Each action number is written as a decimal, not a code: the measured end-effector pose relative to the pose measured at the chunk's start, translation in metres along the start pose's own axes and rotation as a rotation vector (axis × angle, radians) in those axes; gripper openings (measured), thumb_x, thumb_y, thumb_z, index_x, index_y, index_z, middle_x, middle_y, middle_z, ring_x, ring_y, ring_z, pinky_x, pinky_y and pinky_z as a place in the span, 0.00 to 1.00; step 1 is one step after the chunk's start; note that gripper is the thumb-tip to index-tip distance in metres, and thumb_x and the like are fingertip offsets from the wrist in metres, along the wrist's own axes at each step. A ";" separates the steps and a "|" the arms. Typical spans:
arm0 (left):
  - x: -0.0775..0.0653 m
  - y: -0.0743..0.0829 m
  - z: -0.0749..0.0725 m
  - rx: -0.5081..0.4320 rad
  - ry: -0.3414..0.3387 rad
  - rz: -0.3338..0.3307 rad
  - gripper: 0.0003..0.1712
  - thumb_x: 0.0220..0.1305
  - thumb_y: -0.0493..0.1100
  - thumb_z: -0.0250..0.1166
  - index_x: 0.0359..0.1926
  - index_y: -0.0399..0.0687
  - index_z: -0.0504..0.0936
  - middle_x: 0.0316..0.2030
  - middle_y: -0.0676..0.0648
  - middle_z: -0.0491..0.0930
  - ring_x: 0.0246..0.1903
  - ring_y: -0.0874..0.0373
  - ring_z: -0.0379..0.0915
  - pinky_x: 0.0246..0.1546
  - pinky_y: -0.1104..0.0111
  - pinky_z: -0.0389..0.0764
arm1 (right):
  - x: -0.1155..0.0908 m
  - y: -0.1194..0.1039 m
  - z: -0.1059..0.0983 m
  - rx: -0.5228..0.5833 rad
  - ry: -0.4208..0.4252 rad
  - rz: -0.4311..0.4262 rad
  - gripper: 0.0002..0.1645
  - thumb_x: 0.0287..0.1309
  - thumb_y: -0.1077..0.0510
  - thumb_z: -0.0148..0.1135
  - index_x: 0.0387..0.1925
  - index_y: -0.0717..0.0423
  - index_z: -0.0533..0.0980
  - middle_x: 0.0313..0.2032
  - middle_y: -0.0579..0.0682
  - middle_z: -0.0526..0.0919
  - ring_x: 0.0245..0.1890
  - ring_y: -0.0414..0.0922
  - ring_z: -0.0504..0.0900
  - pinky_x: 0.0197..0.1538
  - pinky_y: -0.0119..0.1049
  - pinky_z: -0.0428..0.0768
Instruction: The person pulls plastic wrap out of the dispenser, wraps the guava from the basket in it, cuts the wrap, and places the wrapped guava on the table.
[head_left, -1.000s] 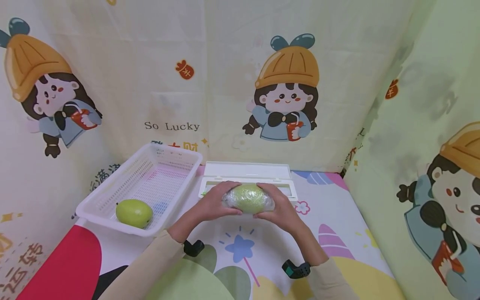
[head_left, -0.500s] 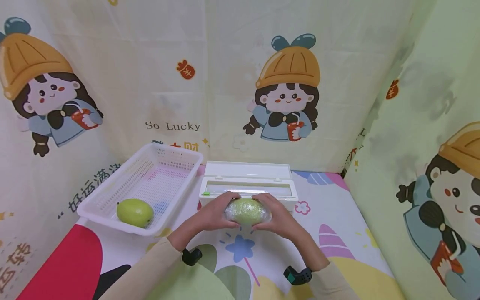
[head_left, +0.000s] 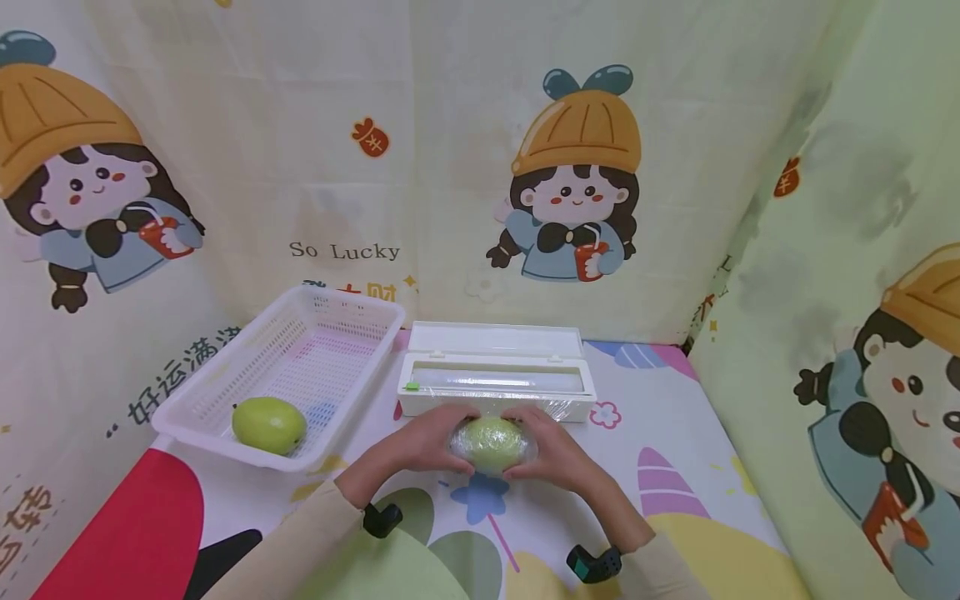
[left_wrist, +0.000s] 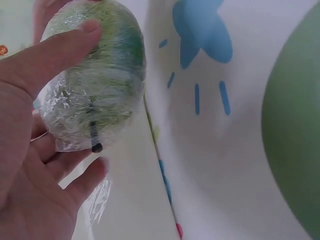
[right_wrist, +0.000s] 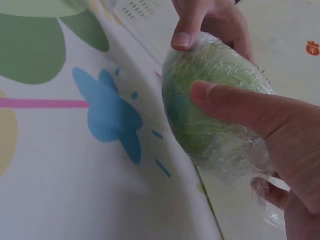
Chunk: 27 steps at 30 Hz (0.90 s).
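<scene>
A green mango (head_left: 491,444) wrapped in crinkled cling film is between my two hands, close over the table in front of the dispenser. My left hand (head_left: 432,439) grips its left end; in the left wrist view the thumb (left_wrist: 60,55) lies across the film and a dark stem pokes toward the fingers. The right hand (head_left: 553,450) holds the other end, its thumb (right_wrist: 240,105) on the wrapped side. Behind them stands a white cling film dispenser (head_left: 420,406), lid raised, a film roll (head_left: 498,380) inside. Clear film shines over its front face, just behind the mango.
At the left a white perforated basket (head_left: 367,367) holds an unwrapped green mango (head_left: 268,425). A small green slider (head_left: 412,386) sits on the dispenser's left edge. Patterned cloth walls (head_left: 450,167) close off the back and sides of the printed tabletop (head_left: 540,533).
Both hands have brought the wrapped mango down and toward me, away from the dispenser. The dispenser's roll and front, covered before, now show. The basket has stayed put.
</scene>
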<state>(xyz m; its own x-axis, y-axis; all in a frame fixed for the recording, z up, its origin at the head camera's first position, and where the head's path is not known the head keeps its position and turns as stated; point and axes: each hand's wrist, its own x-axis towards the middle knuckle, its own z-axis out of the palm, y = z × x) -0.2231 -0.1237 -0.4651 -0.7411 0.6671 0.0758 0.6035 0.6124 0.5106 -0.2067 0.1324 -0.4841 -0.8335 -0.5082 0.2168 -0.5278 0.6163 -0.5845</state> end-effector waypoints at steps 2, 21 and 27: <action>0.000 0.000 0.001 0.012 -0.006 0.010 0.42 0.44 0.56 0.77 0.59 0.48 0.72 0.50 0.53 0.78 0.47 0.61 0.71 0.51 0.64 0.76 | -0.001 0.000 0.001 -0.004 -0.005 0.001 0.46 0.34 0.45 0.82 0.58 0.43 0.70 0.54 0.39 0.74 0.55 0.38 0.73 0.59 0.45 0.77; -0.005 -0.001 0.008 0.098 -0.093 0.002 0.39 0.46 0.58 0.76 0.58 0.48 0.76 0.51 0.52 0.73 0.47 0.61 0.68 0.49 0.69 0.76 | -0.006 0.003 0.009 -0.022 -0.118 0.042 0.47 0.35 0.39 0.80 0.58 0.48 0.71 0.51 0.42 0.77 0.52 0.41 0.73 0.58 0.46 0.76; -0.004 -0.001 0.009 0.090 -0.084 0.009 0.38 0.46 0.57 0.76 0.58 0.47 0.77 0.50 0.51 0.73 0.47 0.60 0.69 0.48 0.68 0.76 | -0.006 0.002 0.008 -0.025 -0.126 0.066 0.46 0.36 0.40 0.79 0.58 0.47 0.71 0.53 0.43 0.77 0.54 0.42 0.73 0.60 0.48 0.76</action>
<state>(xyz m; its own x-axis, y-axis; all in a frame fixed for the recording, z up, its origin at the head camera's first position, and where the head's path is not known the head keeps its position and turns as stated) -0.2182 -0.1238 -0.4736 -0.7107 0.7035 0.0058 0.6366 0.6395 0.4311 -0.2015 0.1318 -0.4931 -0.8400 -0.5370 0.0778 -0.4781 0.6648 -0.5740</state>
